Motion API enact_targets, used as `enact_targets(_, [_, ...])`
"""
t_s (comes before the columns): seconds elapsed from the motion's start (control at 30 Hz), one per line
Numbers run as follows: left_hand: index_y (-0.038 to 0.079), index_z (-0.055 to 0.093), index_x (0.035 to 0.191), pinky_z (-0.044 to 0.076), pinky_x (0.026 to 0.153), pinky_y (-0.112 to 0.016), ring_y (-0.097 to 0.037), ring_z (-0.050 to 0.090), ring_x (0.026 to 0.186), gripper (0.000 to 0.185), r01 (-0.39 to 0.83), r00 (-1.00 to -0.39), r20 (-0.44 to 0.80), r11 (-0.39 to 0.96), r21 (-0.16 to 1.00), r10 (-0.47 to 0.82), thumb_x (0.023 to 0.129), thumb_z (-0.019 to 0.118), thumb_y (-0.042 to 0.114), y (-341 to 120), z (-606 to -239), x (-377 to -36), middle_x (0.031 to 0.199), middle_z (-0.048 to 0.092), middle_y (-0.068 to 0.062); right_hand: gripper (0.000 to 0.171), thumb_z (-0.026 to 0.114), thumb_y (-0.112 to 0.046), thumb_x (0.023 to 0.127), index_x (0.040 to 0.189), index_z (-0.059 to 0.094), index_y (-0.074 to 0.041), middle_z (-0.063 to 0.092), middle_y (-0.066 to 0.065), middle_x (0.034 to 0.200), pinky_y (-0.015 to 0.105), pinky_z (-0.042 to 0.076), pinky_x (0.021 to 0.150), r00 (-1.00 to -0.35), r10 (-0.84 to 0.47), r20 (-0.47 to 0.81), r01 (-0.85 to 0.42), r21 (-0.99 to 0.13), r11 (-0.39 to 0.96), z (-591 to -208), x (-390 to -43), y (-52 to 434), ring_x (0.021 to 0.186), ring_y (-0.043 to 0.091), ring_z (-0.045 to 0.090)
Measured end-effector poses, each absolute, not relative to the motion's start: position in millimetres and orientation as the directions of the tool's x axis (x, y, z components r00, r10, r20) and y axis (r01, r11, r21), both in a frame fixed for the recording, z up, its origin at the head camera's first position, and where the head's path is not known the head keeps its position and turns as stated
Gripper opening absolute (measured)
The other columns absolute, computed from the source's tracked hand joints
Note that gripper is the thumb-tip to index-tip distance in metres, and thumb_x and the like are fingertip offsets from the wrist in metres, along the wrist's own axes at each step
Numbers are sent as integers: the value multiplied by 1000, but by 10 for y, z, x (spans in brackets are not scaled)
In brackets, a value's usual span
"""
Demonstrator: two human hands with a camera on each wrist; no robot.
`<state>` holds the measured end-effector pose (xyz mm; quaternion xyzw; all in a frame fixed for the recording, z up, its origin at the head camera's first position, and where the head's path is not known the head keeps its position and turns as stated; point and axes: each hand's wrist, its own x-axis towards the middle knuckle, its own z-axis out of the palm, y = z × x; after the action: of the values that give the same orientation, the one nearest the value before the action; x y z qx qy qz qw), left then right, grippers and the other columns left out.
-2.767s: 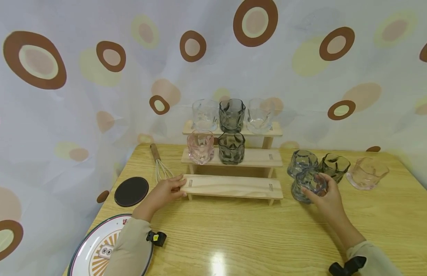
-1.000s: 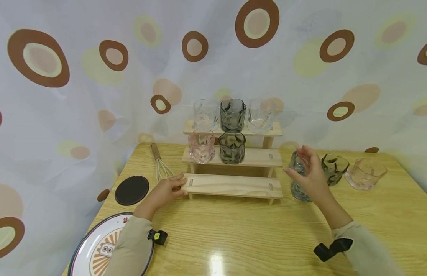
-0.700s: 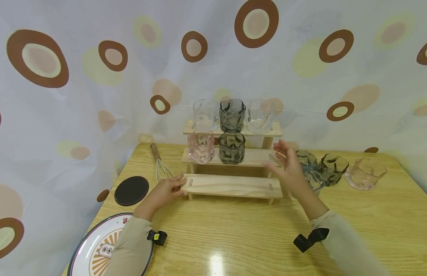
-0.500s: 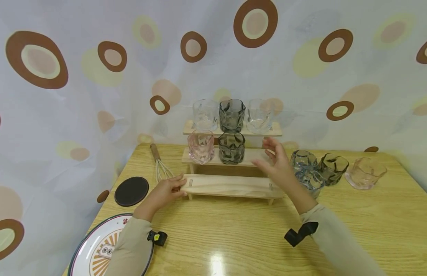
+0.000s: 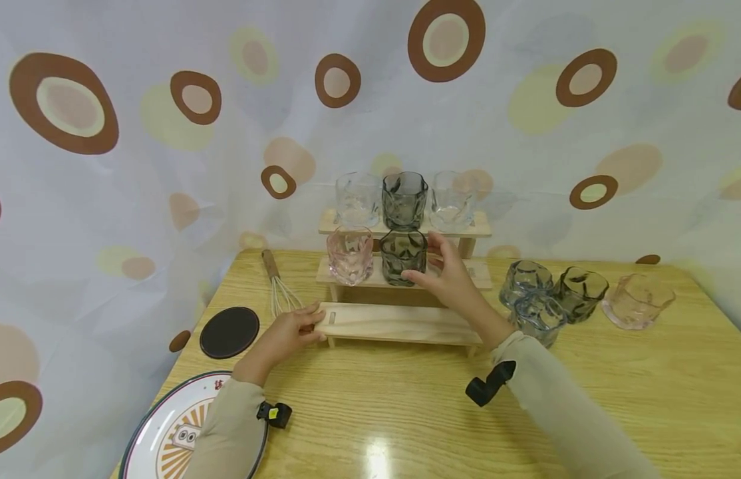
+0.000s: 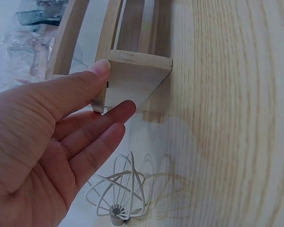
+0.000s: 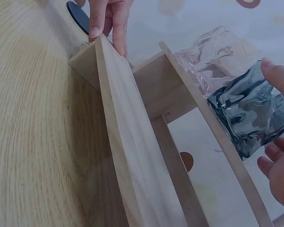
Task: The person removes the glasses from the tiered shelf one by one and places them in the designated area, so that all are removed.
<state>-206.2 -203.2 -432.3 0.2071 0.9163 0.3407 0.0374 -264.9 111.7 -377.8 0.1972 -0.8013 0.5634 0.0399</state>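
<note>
A three-step wooden rack (image 5: 400, 324) stands at the back of the table. My left hand (image 5: 307, 324) rests against the left end of the lowest step (image 6: 132, 80), thumb on top and fingers fairly straight. On the middle step stand a pink glass (image 5: 349, 255) and a dark grey glass (image 5: 400, 253). My right hand (image 5: 421, 258) reaches over the rack and curls round the dark grey glass (image 7: 241, 109), thumb above and fingers below it. The glass still stands on the step.
The top step holds a clear glass (image 5: 356, 198), a dark glass (image 5: 404, 199) and another clear glass (image 5: 451, 199). Right of the rack stand two bluish glasses (image 5: 538, 318), a dark one (image 5: 581, 291) and a pink one (image 5: 638, 299). A whisk (image 5: 277, 286), black coaster (image 5: 229, 331) and plate (image 5: 161, 432) lie left.
My right hand let go of the bluish glass on the table, swept left across the rack and closed round the dark grey glass on the middle step. The left hand stayed put.
</note>
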Motion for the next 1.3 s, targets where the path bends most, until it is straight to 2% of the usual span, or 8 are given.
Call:
enact_targets(0.17, [-2,52,132,44,97,-45,-39,40,129,51,363,-909,80,679,638,410,86,68,14,-2015,-4310,-2061,143,39,-23,86,75,-17,84,148,20,0,29,21,143,51,31,107,-922,-254,292,-365,-874,322,-3766,-2686,1026,129,34,34])
enact_targets(0.57, [0,51,134,49,91,-39,-36,49,123,52,352,-909,59,682,641,414,87,67,16,-2013,-4315,-2075,145,37,-21,78,70,-26,88,147,25,-3,31,21,142,48,36,105,-945,-184,272,-324,-866,380,-3736,-2672,938,126,33,39])
enact_targets(0.67, [-1,51,134,51,89,-38,-34,53,118,52,355,-907,57,684,638,418,88,67,17,-2023,-4308,-2075,145,37,-21,77,71,-26,87,146,27,-4,34,20,140,48,36,104,-946,-175,272,-320,-868,379,-3740,-2679,928,125,33,40])
enact_targets(0.87, [-1,51,134,50,90,-40,-35,51,121,52,341,-911,49,684,644,409,88,67,17,-2037,-4302,-2062,145,37,-21,75,72,-26,86,145,31,-6,36,18,139,47,37,103,-948,-167,271,-315,-875,369,-3748,-2687,913,124,32,40])
enact_targets(1.1, [0,51,134,51,89,-38,-35,52,120,52,326,-916,45,674,663,399,88,67,17,-2049,-4326,-2059,145,36,-22,70,75,-22,84,142,39,-6,44,16,133,48,41,99,-928,-175,330,-370,-874,315,-3779,-2647,966,119,32,45])
enact_targets(1.2, [0,51,134,49,91,-40,-36,46,125,53,327,-916,47,676,661,398,87,68,17,-2049,-4335,-2063,145,36,-21,71,74,-23,84,143,38,-7,45,14,132,44,42,99,-934,-166,318,-354,-887,295,-3795,-2594,1067,120,29,46])
enact_targets(1.3, [1,51,135,47,94,-41,-37,42,129,53,329,-917,48,679,656,397,87,68,18,-2049,-4333,-2066,145,36,-21,71,73,-21,85,144,36,-7,44,14,131,34,45,96,-937,-152,313,-344,-899,270,-3804,-2537,1213,119,29,46])
